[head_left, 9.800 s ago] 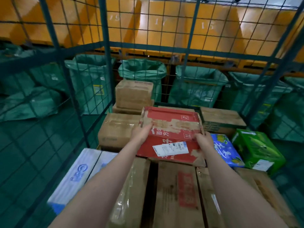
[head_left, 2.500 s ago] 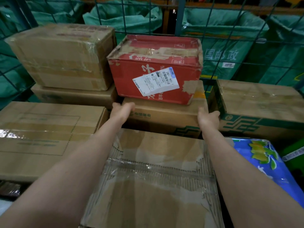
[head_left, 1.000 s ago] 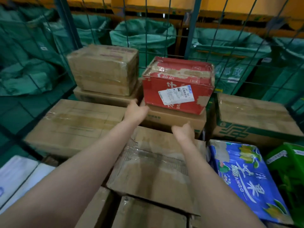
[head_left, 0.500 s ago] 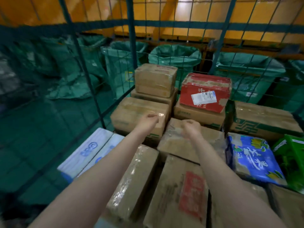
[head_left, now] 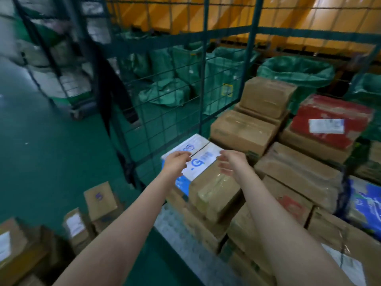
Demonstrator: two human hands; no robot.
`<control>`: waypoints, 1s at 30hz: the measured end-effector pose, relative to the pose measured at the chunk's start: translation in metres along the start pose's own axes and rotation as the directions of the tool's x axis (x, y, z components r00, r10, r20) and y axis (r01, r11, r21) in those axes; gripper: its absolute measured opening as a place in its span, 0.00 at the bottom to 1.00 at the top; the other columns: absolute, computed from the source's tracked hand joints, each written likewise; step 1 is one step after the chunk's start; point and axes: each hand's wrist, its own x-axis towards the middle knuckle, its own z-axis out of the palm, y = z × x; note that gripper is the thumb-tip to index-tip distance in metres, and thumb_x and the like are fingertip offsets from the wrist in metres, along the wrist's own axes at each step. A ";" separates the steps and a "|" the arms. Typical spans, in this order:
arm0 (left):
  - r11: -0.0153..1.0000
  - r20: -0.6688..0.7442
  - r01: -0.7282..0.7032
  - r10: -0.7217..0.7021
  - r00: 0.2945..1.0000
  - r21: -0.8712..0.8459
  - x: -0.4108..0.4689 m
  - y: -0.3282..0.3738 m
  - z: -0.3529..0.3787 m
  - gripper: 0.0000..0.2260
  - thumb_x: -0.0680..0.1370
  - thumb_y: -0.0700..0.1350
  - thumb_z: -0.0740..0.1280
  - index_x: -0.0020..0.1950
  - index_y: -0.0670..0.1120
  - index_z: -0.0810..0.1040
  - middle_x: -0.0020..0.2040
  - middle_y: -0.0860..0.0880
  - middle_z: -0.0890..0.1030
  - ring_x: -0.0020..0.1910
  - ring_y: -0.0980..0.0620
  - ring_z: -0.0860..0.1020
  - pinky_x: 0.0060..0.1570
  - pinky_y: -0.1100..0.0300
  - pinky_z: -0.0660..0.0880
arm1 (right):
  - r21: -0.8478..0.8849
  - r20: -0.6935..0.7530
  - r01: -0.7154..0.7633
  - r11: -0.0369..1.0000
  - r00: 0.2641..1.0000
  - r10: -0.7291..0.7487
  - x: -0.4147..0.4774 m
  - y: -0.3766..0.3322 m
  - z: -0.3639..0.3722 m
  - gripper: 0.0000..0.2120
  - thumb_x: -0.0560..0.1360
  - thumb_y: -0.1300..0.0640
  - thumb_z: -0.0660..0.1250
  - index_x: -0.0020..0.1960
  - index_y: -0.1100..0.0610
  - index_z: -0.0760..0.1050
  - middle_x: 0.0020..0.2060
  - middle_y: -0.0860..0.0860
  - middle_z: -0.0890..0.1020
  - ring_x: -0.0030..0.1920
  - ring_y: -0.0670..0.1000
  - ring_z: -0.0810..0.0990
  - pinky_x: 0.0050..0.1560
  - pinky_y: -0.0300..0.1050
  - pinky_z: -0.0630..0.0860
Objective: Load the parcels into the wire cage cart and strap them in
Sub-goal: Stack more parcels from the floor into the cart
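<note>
The green wire cage cart (head_left: 181, 83) holds stacked parcels. A red box with a white label (head_left: 329, 122) sits on a brown carton at the back right. Brown cartons (head_left: 243, 131) fill the middle, and a white and blue box (head_left: 198, 155) lies at the cart's near left corner. My left hand (head_left: 175, 164) and my right hand (head_left: 233, 162) hover above that white and blue box, fingers loose and holding nothing. Several loose brown parcels (head_left: 99, 199) stand on the floor at the lower left, outside the cart.
Green mail sacks (head_left: 294, 73) stand behind the cage under an orange chute (head_left: 206, 13). A dark strap (head_left: 111, 93) hangs on the cage's left side. Another cart with white sacks (head_left: 57, 65) is at the far left on the green floor. A blue printed box (head_left: 365, 201) lies at right.
My view has swung left and back. Both hands have moved left from the taped brown carton to above the white and blue box. The floor parcels have come into sight.
</note>
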 end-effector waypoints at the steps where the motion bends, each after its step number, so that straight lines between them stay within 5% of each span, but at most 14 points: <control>1: 1.000 -0.043 0.022 -0.023 0.999 -0.022 -0.001 -0.009 -0.011 0.07 0.80 0.42 0.60 0.52 0.49 0.76 0.48 0.50 0.78 0.42 0.53 0.73 0.36 0.62 0.66 | -0.015 0.061 -0.016 1.000 0.998 0.017 -0.002 0.006 0.014 0.04 0.79 0.60 0.60 0.51 0.57 0.72 0.36 0.50 0.77 0.33 0.49 0.75 0.35 0.41 0.70; 6: 0.980 -0.230 0.104 -0.142 0.963 -0.167 -0.007 -0.042 -0.052 0.11 0.78 0.38 0.60 0.40 0.52 0.75 0.47 0.49 0.77 0.38 0.55 0.72 0.39 0.61 0.66 | -0.096 0.279 -0.088 0.991 0.954 0.112 -0.004 0.028 0.075 0.03 0.78 0.61 0.61 0.47 0.59 0.73 0.36 0.53 0.77 0.33 0.51 0.75 0.34 0.42 0.69; 11: 0.935 -0.368 0.136 -0.259 0.893 -0.327 -0.022 -0.079 -0.075 0.08 0.80 0.42 0.59 0.53 0.50 0.76 0.52 0.50 0.78 0.49 0.51 0.74 0.49 0.57 0.66 | -0.212 0.450 -0.157 0.965 0.861 0.239 -0.011 0.058 0.122 0.09 0.79 0.63 0.59 0.41 0.56 0.71 0.34 0.53 0.75 0.18 0.45 0.73 0.22 0.34 0.66; 14: 0.893 -0.432 0.138 -0.337 0.836 -0.430 -0.034 -0.104 -0.090 0.08 0.80 0.42 0.58 0.54 0.49 0.76 0.54 0.47 0.80 0.45 0.51 0.76 0.44 0.58 0.70 | -0.306 0.503 -0.177 0.935 0.804 0.317 -0.014 0.078 0.144 0.09 0.78 0.63 0.59 0.41 0.55 0.71 0.35 0.52 0.77 0.28 0.49 0.76 0.30 0.39 0.70; 17: 0.844 -0.498 0.132 -0.425 0.756 -0.520 -0.054 -0.122 -0.108 0.09 0.80 0.40 0.58 0.53 0.49 0.76 0.43 0.50 0.78 0.36 0.55 0.73 0.30 0.65 0.71 | -0.417 0.537 -0.165 0.894 0.749 0.389 -0.026 0.099 0.164 0.09 0.78 0.63 0.59 0.41 0.56 0.71 0.36 0.52 0.77 0.33 0.51 0.75 0.33 0.43 0.70; 21: 0.803 -0.531 0.126 -0.493 0.690 -0.582 -0.084 -0.153 -0.132 0.09 0.80 0.41 0.57 0.52 0.50 0.76 0.51 0.50 0.78 0.46 0.52 0.77 0.50 0.57 0.70 | -0.534 0.548 -0.145 0.833 0.690 0.472 -0.052 0.129 0.194 0.10 0.78 0.65 0.56 0.42 0.56 0.72 0.35 0.52 0.77 0.33 0.51 0.75 0.34 0.43 0.71; 30: 0.726 -0.553 0.113 -0.606 0.572 -0.679 -0.146 -0.221 -0.234 0.12 0.82 0.44 0.57 0.62 0.47 0.74 0.60 0.49 0.78 0.56 0.50 0.75 0.60 0.51 0.71 | -0.651 0.543 -0.105 0.752 0.628 0.557 -0.120 0.190 0.289 0.07 0.79 0.63 0.56 0.50 0.58 0.73 0.38 0.52 0.79 0.37 0.51 0.77 0.40 0.45 0.74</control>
